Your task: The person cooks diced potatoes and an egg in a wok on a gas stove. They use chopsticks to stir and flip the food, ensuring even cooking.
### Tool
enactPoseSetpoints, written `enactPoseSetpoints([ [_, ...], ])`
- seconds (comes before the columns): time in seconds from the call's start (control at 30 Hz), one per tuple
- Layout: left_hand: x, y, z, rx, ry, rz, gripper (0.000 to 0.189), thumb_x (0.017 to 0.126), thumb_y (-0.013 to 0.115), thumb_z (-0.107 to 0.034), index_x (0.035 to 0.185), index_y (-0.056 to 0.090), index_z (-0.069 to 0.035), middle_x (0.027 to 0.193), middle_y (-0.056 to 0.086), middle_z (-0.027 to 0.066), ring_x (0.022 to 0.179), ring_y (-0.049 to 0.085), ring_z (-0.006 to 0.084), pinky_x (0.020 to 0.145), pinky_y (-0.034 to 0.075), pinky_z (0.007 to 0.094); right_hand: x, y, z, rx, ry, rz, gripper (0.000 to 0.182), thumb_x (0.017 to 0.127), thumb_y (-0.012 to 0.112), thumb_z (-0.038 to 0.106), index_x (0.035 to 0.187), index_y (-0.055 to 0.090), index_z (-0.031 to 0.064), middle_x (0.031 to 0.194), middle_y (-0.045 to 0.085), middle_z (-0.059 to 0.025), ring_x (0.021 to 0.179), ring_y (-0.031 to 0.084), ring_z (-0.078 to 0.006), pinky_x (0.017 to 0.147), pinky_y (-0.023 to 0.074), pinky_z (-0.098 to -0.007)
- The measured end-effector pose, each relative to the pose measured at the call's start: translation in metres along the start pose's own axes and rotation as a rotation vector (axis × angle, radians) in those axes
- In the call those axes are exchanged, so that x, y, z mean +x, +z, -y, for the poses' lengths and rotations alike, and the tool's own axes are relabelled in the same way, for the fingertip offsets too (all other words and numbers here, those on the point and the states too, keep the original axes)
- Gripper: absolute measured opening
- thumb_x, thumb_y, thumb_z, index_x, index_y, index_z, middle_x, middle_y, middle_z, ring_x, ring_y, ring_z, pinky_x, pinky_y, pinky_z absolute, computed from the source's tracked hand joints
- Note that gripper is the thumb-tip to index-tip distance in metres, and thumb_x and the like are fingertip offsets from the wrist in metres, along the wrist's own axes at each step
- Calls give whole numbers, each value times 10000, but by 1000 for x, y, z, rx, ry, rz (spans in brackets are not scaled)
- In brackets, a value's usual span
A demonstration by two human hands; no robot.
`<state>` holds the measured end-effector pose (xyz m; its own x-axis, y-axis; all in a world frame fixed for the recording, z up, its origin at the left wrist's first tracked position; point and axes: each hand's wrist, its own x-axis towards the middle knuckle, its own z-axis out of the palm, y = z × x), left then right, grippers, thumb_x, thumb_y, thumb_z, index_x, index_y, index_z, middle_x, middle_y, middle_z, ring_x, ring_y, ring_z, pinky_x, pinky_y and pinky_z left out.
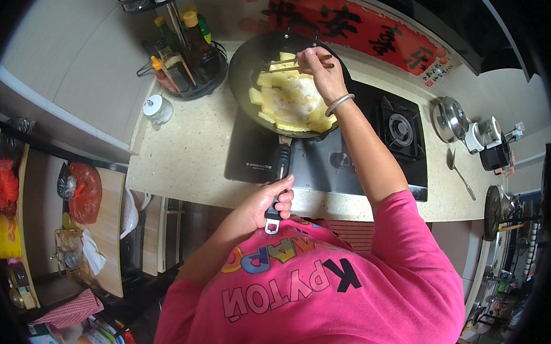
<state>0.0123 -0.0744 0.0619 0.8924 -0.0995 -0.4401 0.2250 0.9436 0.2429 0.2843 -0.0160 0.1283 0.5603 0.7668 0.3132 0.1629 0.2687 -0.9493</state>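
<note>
My left hand (pixel 269 201) is wrapped around the black handle (pixel 283 158) of a dark wok (pixel 245 64). The wok stands over the left part of a black gas hob (pixel 253 162). Pale yellow slices (pixel 272 98), perhaps potato, lie in it around a whitish, bubbling middle. My right hand (pixel 319 70) grips a pair of chopsticks (pixel 291 64) above the far side of the wok. Their tips reach left, over or onto the slices; contact is hard to tell. The burner under the wok is hidden.
Left of the wok stands a round rack (pixel 200 90) with sauce bottles, beside a white-lidded glass jar (pixel 158 109). A bare burner (pixel 401 130) occupies the hob's right side. Farther right are a steel pot (pixel 451 117) and a ladle (pixel 462 175) on the countertop (pixel 188 168).
</note>
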Motion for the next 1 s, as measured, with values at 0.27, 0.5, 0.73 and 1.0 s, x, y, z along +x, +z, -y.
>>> enactPoseSetpoints([
  [0.27, 1, -3, -3, 18, -4, 6, 274, 928, 542, -377, 773, 463, -165, 585, 406, -67, 454, 386, 58, 476, 378, 254, -2, -5, -2, 50, 20, -71, 266, 952, 504, 237, 898, 602, -4, 819, 620, -56, 727, 592, -126, 696, 513, -269],
  [0.5, -1, 0, -3, 76, 17, 6, 272, 934, 528, -379, 785, 457, -162, 587, 404, -64, 465, 406, 67, 491, 417, 280, -16, -11, 15, 153, 220, 120, 282, 951, 507, 280, 915, 595, 15, 925, 624, -56, 833, 603, -139, 766, 545, -313],
  [0.73, 0, -1, -4, 65, 5, 9, 266, 935, 531, -366, 782, 453, -163, 587, 402, -64, 462, 402, 68, 492, 414, 277, -19, -14, 28, -34, 145, 364, 261, 954, 508, 277, 914, 590, 32, 919, 615, -33, 921, 587, -135, 813, 514, -315],
  [1.0, -2, -2, -4, 52, -1, 3, 269, 933, 538, -360, 771, 454, -162, 586, 394, -65, 464, 400, 65, 494, 410, 276, 8, 16, -7, 88, 99, 127, 248, 947, 519, 248, 907, 590, 13, 870, 627, -47, 817, 609, -139, 755, 528, -289],
])
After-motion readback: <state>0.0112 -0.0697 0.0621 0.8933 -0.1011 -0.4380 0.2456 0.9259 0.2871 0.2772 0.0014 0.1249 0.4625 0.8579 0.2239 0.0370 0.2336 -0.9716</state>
